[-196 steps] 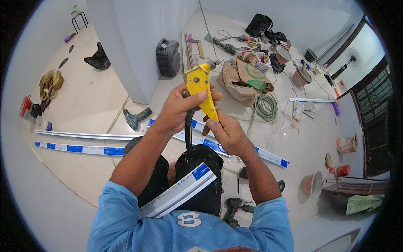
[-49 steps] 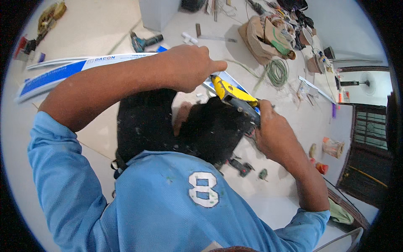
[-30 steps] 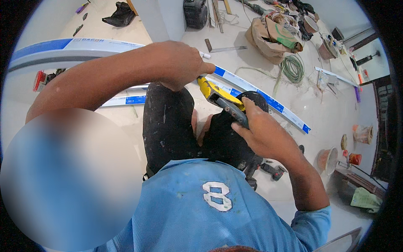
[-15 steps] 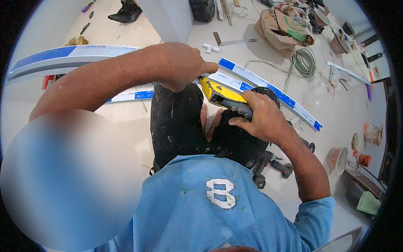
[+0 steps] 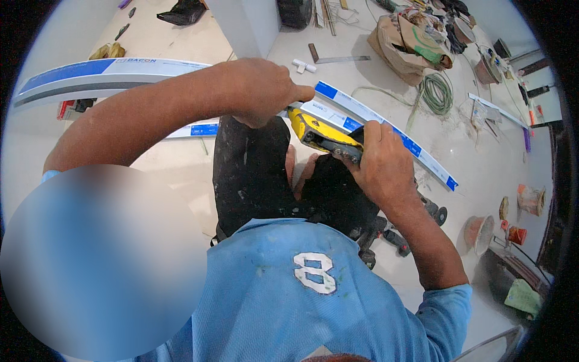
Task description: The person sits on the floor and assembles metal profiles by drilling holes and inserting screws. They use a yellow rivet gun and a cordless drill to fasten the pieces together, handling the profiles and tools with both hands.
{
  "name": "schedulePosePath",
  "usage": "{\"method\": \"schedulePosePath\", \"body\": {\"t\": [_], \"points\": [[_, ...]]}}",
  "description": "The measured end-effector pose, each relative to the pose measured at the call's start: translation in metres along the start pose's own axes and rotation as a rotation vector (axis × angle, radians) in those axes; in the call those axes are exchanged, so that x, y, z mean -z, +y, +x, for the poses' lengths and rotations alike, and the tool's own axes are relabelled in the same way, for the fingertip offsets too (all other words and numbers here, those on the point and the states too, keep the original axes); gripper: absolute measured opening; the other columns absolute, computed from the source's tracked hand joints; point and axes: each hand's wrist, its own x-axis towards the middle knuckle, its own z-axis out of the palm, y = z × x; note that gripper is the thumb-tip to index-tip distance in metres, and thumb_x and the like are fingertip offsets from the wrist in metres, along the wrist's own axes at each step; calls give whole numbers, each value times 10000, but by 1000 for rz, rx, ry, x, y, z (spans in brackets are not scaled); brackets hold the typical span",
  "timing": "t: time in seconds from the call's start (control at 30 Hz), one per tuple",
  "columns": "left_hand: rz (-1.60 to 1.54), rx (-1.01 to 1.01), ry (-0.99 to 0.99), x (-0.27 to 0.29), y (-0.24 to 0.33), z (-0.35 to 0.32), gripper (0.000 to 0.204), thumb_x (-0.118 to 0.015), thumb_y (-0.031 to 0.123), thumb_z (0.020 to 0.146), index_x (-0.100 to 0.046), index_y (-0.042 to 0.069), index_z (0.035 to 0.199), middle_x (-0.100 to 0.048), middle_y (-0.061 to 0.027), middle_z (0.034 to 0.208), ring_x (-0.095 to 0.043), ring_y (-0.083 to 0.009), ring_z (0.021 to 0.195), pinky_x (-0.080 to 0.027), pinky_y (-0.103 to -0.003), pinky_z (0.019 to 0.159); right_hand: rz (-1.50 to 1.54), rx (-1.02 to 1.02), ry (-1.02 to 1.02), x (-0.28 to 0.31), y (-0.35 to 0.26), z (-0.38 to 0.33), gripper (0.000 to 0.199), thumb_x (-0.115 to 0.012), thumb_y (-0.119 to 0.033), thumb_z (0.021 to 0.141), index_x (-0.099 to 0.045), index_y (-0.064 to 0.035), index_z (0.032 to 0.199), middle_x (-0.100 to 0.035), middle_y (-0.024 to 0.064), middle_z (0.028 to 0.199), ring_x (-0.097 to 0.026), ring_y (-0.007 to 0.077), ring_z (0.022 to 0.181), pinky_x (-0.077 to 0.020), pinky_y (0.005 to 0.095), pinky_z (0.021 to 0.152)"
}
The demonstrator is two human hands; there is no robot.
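While the left hand clasps the long strip, its end by the yellow tool gripped by the right hand above the black trousers, the strip's far weight could twist it askew.

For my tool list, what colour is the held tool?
The tool is yellow and dark grey; head view.

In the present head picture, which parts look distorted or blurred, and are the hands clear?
Head view: the long blue-and-white strip looks bowed, likely by the fisheye lens, and the corners go black; head view: a round smear hides the lower left; head view: left hand, right hand and yellow tool look fairly sharp.
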Motion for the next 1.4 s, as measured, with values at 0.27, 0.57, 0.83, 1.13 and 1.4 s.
{"method": "schedulePosePath", "body": {"t": [0.27, 0.57, 0.83, 1.13, 1.4], "points": [[-44, 4, -30, -4, -1, 0, 742, -828, -5, 876, -550, 219, 1527, -724, -230, 1131, -769, -408, 1054, -660, -500, 875, 123, -106, -547, 63, -31, 3, 523, -693, -57, 928, -519, 165, 1369, -742, 286, 1009, -793, 449, 873, -672, 520, 810], [-55, 2, -15, -13, 5, -15, 703, -832, 37, 887, -561, 201, 1515, -717, -243, 1119, -776, -409, 1040, -659, -514, 844, 95, 136, -6, 3, -1, 1, 511, -902, -377, 858, -728, -16, 1174, -733, 252, 1144, -749, 471, 1000, -606, 526, 866], [-3, -55, 112, -24, 3, -12, 769, -787, 14, 911, -507, 203, 1602, -783, -218, 1123, -801, -365, 998, -663, -449, 769, 302, 134, -125, -35, 18, 9, 483, -931, -496, 816, -715, -73, 903, -735, 199, 821, -756, 412, 817, -602, 516, 777], [-527, 22, -28, -17, -24, -7, 677, -748, -57, 815, -520, 164, 1413, -711, -234, 1186, -717, -455, 1156, -573, -556, 952, 466, 85, -30, 3, 62, -32, 325, -922, -238, 781, -682, -66, 917, -695, 155, 803, -725, 381, 794, -540, 495, 710], [-797, -122, 301, -18, -32, -9, 660, -714, -16, 743, -566, 119, 1372, -701, -184, 1323, -683, -427, 1276, -521, -503, 1113, 434, -744, 100, -102, 123, -143, 355, -860, -322, 956, -695, -8, 968, -696, 197, 769, -721, 406, 742, -533, 498, 692]]}}
